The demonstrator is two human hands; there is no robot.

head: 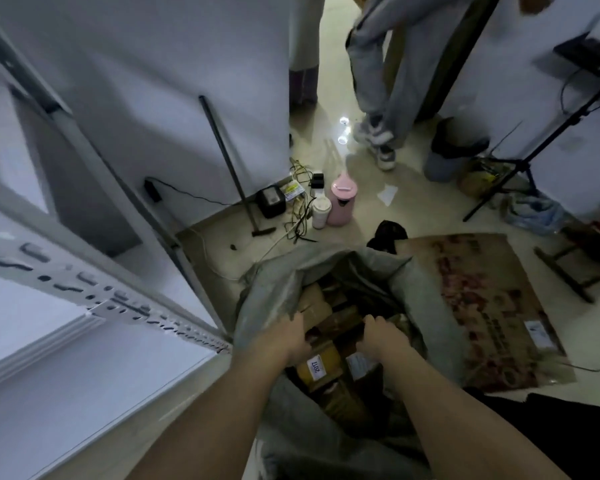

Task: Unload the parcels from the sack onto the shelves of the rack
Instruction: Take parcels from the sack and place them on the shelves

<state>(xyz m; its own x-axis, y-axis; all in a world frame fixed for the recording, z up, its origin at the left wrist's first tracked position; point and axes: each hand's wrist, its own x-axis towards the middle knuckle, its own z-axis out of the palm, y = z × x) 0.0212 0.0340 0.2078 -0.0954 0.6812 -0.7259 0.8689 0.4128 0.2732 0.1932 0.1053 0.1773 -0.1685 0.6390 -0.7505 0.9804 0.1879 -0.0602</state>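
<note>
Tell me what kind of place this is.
Probably a makeshift parcel-sorting room indoors: a grey woven sack full of brown cardboard parcels sits on the tiled floor beside a white perforated metal rack.

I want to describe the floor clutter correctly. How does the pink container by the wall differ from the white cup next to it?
The pink plastic container is taller and wider than the slim white cup. The pink one has a domed top with a pale flat piece across it; the white cup has a plain round lid. The pink one also shows a dark mark on its side. Both stand upright on the floor, side by side among cables.
</note>
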